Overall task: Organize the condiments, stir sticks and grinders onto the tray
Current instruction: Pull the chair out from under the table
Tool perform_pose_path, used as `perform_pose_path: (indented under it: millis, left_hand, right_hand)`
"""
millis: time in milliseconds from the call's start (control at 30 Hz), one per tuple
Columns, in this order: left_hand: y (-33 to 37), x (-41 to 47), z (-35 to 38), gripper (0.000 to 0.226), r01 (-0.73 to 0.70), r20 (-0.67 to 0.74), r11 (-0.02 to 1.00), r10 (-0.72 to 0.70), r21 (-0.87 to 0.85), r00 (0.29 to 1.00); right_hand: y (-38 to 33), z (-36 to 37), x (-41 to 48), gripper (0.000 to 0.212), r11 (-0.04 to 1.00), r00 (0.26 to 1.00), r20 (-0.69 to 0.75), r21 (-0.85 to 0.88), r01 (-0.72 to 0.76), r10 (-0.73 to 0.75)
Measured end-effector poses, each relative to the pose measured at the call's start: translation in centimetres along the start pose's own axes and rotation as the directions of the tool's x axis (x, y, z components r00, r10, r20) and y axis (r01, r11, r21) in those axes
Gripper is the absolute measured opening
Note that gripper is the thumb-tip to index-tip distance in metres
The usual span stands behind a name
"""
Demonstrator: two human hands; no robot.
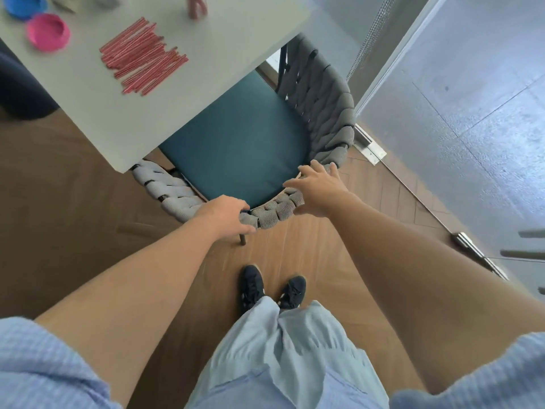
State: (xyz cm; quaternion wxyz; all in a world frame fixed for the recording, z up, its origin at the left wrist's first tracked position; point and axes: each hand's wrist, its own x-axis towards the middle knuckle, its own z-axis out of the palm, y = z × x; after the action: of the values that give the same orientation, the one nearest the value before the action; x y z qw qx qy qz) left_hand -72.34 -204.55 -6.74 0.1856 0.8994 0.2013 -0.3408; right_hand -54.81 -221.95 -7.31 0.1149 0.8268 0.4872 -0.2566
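A pile of red-and-white striped stir sticks [144,57] lies on the white table [206,63] at the upper left. A pink bowl [48,32] and a blue bowl [25,5] stand left of the sticks. My left hand [225,215] grips the woven grey back rail of a chair [274,214]. My right hand [317,188] hovers over the same rail further right, fingers spread, and I cannot tell if it touches. No tray shows.
The chair with a teal seat cushion [236,146] is tucked under the table's near corner. A pink object [197,5] stands at the table's far edge, blurred. A glass door and its metal track [368,146] run along the right. My feet [271,286] stand on the wooden floor.
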Motion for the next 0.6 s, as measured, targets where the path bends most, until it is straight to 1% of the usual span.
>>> perform_pose_path:
  millis: [100,167,267,400,500,600]
  left_hand:
    - [0.2,-0.1,-0.2,0.064,0.028,0.015,1.000,-0.028,0.012,1.000]
    - [0.3,-0.1,-0.4,0.059,0.046,0.038,0.999,-0.046,-0.003,0.998]
    - [0.7,0.3,-1.1,0.059,0.089,0.096,0.996,-0.088,-0.008,0.991]
    - [1.4,1.1,-1.0,0.069,0.184,0.154,0.978,-0.167,-0.101,0.974]
    - [3.3,1.5,-0.1,0.075,0.209,0.123,0.972,-0.196,-0.105,0.973]
    - [5.1,1.4,1.6,0.062,0.242,0.036,0.965,-0.239,-0.103,0.970]
  right_hand:
    - [0.8,-0.8,0.6,0.067,1.000,1.000,0.024,-0.006,0.020,-0.020]
    - [1.4,-1.0,1.0,0.065,0.999,0.998,0.042,0.009,0.035,-0.035]
    - [2.9,-1.1,1.7,0.069,0.998,0.995,0.071,0.016,0.066,-0.067]
    - [4.6,-0.5,3.1,0.079,0.982,0.979,0.102,-0.053,0.181,-0.175]
    - [6.4,0.2,3.2,0.078,0.956,0.965,0.086,-0.138,0.260,-0.250]
    - [7.8,1.2,3.1,0.067,0.937,0.948,0.013,-0.147,0.316,-0.317]
